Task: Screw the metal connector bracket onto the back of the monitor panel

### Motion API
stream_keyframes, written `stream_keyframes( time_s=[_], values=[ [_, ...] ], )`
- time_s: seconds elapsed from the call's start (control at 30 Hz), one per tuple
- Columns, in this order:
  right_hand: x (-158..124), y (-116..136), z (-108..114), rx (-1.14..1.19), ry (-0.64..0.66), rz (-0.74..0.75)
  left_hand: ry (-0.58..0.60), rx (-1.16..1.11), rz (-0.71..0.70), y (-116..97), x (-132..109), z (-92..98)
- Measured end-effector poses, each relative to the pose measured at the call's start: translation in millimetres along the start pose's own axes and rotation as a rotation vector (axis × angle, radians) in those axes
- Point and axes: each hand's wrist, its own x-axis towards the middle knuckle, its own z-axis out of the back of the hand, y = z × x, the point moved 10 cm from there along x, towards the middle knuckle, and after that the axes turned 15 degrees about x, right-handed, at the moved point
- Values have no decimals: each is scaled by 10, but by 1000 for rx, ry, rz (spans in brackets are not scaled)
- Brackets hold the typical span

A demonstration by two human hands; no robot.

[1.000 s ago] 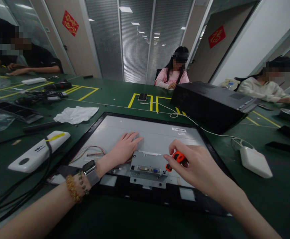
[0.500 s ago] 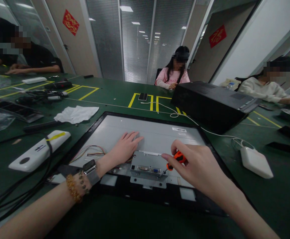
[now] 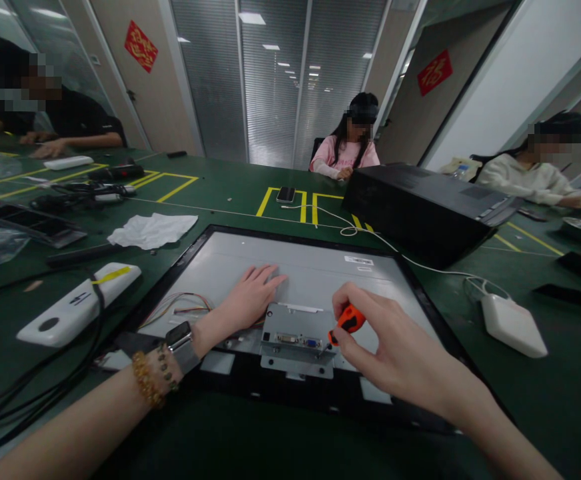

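My right hand [image 3: 385,333] grips the orange and black handle of a screwdriver [image 3: 349,321]. Its thin shaft slants down to the right end of a metal bracket [image 3: 293,327], which carries a white and a blue video port. The bracket sits on the grey back of a flat display panel [image 3: 310,260] with a black frame, lying on the table. My left hand [image 3: 250,293] rests flat on the panel, fingers spread, just left of the bracket. Thin coloured wires [image 3: 183,303] lie beside my left wrist. The exact spot where the screwdriver tip touches is too small to make out.
A white device [image 3: 78,303] and black cables lie left, near a crumpled white tissue [image 3: 153,230]. Behind the panel to the right stands a large black casing [image 3: 428,207]. A white adapter [image 3: 513,325] with a cord lies right. Several people sit around the green table.
My right hand has shifted slightly left and its fingers have turned around the screwdriver handle, which now tilts differently. My left hand stays in place.
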Motion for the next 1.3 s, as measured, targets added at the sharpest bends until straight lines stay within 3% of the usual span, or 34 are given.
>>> stream_keyframes(
  time_s=[0.17,0.5,0.87,1.3],
  values=[
    [38,-119,112,-220,-155,15,21,2,-20,-22,-9,37],
    [37,-119,94,-40,-99,-34,31,3,-22,-21,-10,18],
    [6,-63,222,88,-242,47,35,-15,-8,-11,-2,17],
    [77,-64,-201,183,-37,19,72,20,1,-19,4,12]
  ],
)
